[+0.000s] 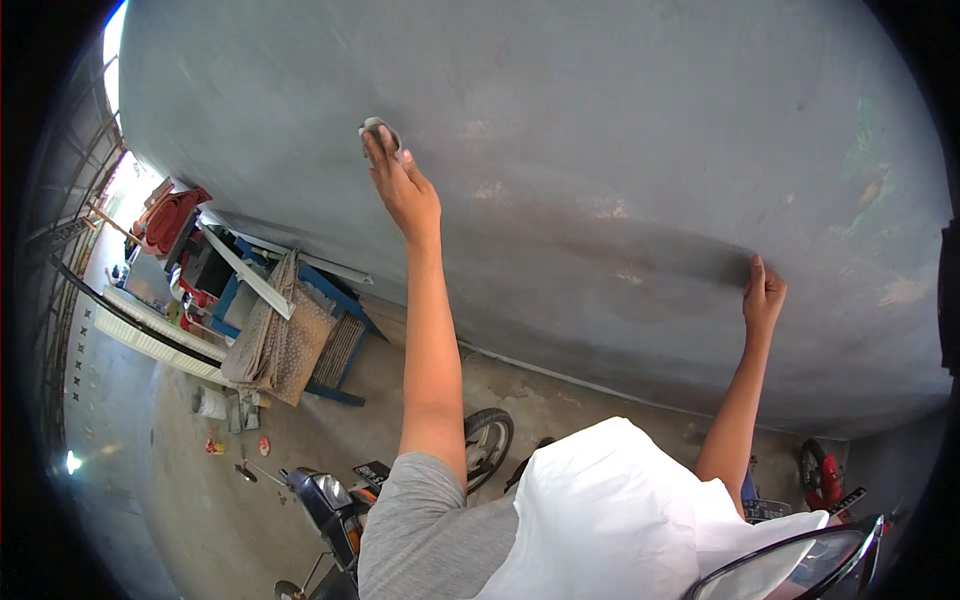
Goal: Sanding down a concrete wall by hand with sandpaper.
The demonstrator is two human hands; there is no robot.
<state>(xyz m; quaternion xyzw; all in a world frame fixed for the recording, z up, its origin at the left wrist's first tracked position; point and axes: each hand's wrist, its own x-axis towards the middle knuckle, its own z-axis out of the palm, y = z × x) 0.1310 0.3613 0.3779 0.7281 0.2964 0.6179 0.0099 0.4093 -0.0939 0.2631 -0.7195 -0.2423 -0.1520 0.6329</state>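
Note:
A grey-painted wall (pixel 620 110) fills most of the view, with pale scuffed spots and a darker smeared band. Up on its left part, my left hand (pixel 405 195) reaches out and presses a small folded grey pad (pixel 378 128) against the surface. The pad's pale edge curls around the fingertips; I cannot tell if it is cloth or sandpaper. Farther right and lower, my right hand (pixel 765 288) is closed, one digit pointing up against the wall. Nothing shows in it.
Left, a blue-framed stand (pixel 335 380) carries a patterned folded cloth (pixel 290 345), near red plastic chairs (pixel 172 222). Below me stand a motorbike (pixel 335 505) and a loose-looking wheel (pixel 488 447). A red-fendered wheel (pixel 822 475) and a mirror (pixel 800 565) are at lower right.

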